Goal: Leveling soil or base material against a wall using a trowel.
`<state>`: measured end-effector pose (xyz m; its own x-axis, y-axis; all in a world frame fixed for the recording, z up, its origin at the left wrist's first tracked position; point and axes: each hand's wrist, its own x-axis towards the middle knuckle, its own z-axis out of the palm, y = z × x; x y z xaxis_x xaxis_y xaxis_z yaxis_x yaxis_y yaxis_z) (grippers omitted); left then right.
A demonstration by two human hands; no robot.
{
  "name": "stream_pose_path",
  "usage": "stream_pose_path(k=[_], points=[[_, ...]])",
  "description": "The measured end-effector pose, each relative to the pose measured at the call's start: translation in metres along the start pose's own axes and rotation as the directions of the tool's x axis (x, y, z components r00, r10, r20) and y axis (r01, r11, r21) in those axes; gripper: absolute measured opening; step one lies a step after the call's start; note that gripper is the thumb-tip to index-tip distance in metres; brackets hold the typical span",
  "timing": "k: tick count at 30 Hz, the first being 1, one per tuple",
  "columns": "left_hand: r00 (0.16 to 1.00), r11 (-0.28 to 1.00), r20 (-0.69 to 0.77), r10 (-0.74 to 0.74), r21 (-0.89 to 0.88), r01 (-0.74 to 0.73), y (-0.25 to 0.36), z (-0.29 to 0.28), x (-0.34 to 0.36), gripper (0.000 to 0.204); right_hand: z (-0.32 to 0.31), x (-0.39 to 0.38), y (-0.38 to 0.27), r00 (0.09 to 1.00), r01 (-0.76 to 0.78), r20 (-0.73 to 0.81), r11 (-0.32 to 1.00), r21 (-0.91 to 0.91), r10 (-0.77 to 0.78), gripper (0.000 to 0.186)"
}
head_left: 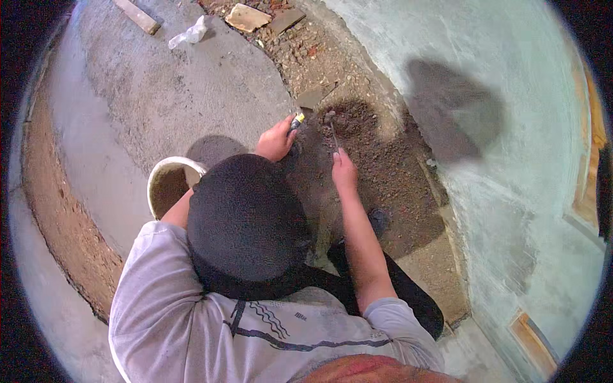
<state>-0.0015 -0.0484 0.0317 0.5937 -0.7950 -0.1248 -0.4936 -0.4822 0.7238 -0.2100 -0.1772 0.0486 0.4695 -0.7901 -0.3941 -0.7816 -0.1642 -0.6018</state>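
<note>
My left hand (274,142) is closed on a trowel's dark, yellow-tipped handle (295,123); its grey blade (311,97) extends up over the rubble. To its right, my right hand (345,169) grips a thin metal tool (336,139), whose far end reaches into dark loose gravel (377,150); its exact kind is hard to tell. A pale bucket (153,191) with dark material inside stands left of my arms, partly behind my left forearm. A large black rounded shape (246,220) hides much of that forearm.
Smooth grey screed (121,96) lies left, with a white crumpled bag (188,35) and a short plank (137,14) on it. Broken tiles (249,17) and rubble lie at the top. A pale plastered surface (511,191) rises along the right, bearing a dark shadow.
</note>
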Motion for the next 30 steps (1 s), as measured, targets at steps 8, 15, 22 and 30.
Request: stream_pose_path(k=[8,15,22,30], points=[[1.000,1.000,0.019,0.006,0.028,-0.006,0.001,-0.005,-0.001,0.049,-0.039,0.059,-0.027,0.951,0.148,-0.261,0.986,-0.084,-0.165,0.038],[1.000,0.999,0.016,-0.020,0.026,0.019,-0.005,-0.001,-0.006,0.050,-0.083,0.129,-0.053,0.905,0.212,-0.235,0.855,-0.474,-0.355,0.033],[0.999,0.999,0.038,-0.034,0.012,0.034,-0.004,-0.004,0.000,0.049,-0.060,0.115,-0.016,0.989,-0.100,-0.148,0.859,-0.502,0.029,0.033],[1.000,1.000,0.006,-0.003,0.024,0.003,-0.010,0.001,-0.002,0.049,-0.046,0.070,0.018,0.962,-0.054,-0.272,0.996,-0.070,0.033,0.041]])
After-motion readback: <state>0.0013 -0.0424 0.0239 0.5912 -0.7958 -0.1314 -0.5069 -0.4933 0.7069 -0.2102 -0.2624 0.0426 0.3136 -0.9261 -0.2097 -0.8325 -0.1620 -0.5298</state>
